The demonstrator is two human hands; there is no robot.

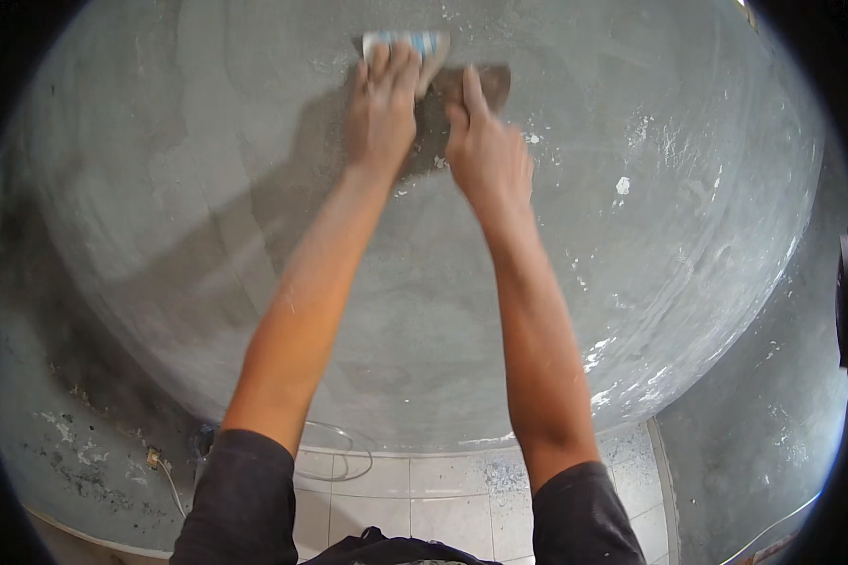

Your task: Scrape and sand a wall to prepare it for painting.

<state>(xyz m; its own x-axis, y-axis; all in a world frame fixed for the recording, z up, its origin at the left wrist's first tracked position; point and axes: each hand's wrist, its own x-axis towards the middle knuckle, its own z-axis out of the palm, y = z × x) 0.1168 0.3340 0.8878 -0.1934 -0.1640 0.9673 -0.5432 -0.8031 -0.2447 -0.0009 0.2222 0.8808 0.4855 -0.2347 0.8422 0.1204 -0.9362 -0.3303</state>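
Both my arms reach up and forward to a grey plastered wall (pixel 414 311). My left hand (pixel 383 113) presses a white sheet with blue stripes (pixel 430 42) against it, fingers laid over the lower edge; its kind I cannot make out for sure. Just to the right, my right hand (pixel 490 151) grips a scraper (pixel 495 87) with a wide, dark, brownish blade. The index finger stretches along the blade, and the handle is hidden in the palm. The blade is close to the wall, beside the sheet. Both hands are slightly blurred.
White flecks and bare patches (pixel 622 185) mark the wall on the right. Below lies a pale tiled floor (pixel 443 480) with a looped clear hose or cable (pixel 348 466) and scattered debris (pixel 506 476). A socket with a cord (pixel 153 459) is at lower left; a dark object (pixel 847 301) stands at far right.
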